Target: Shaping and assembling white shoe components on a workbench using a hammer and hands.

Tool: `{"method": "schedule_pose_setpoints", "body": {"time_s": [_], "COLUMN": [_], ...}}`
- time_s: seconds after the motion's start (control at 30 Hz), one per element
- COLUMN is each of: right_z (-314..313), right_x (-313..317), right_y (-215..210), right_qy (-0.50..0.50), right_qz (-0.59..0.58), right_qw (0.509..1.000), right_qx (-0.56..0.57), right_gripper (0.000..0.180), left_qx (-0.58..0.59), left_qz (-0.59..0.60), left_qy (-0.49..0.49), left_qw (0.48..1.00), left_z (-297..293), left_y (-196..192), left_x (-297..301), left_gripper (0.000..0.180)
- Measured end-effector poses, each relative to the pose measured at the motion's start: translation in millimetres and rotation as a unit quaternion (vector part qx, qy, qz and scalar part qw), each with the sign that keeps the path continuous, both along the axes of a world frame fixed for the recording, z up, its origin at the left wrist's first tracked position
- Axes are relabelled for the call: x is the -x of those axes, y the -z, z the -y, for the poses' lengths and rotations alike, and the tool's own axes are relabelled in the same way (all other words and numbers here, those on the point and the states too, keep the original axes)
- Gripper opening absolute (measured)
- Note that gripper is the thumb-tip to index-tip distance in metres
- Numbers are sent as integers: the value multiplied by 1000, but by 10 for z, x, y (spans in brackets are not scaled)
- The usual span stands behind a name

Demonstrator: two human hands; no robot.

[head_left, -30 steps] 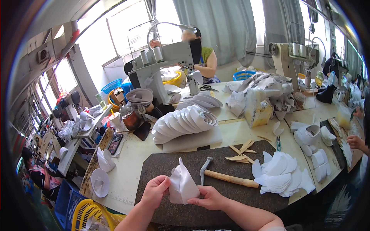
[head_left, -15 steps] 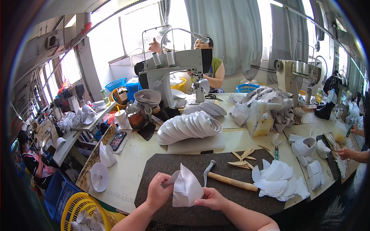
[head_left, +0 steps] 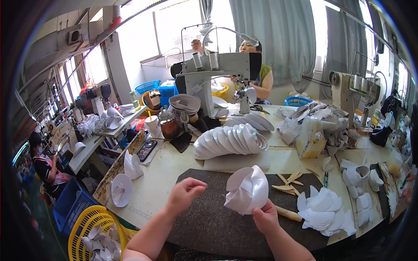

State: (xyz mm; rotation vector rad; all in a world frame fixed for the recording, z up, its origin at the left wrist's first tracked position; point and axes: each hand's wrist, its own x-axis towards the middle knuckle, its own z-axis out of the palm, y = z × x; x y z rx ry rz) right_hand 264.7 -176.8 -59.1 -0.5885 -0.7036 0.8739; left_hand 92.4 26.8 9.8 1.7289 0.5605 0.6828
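- The right hand [head_left: 266, 217] pinches the white cupped piece [head_left: 249, 190] between thumb and fingers at its lower right edge.
- The piece lies up and to the left of that hand, above the dark mat [head_left: 202, 219]; curled round on itself, it shows no clear long axis.
- The left hand [head_left: 183, 198] is well to the left of the piece, apart from it, fingertips bunched together toward it, nothing visible in them.
- So the right hand is the nearer, touching; a gap separates the left.
- Just right of the right hand are a wooden handle [head_left: 288, 213] and, farther right, loose white pieces [head_left: 320, 209].
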Motion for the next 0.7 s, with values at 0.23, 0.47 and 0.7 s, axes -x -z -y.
{"method": "schedule_pose_setpoints", "body": {"time_s": [0.23, 0.47, 0.7], "right_z": [9, -14, -28], "right_x": [39, 40, 65], "right_y": [21, 65, -17], "right_qy": [8, -6, -32], "right_qz": [83, 80, 37], "right_qw": [994, 993, 996], "right_qx": [72, 92, 74], "right_gripper": [36, 40, 47], "left_qx": [-17, 2, 69], "left_qz": [-25, -40, -13], "left_qy": [153, 143, 112], "left_qw": [988, 989, 991], "left_z": [630, 693, 742], "left_y": [31, -76, -4], "left_x": [-239, -246, -344], "left_gripper": [34, 31, 23]}}
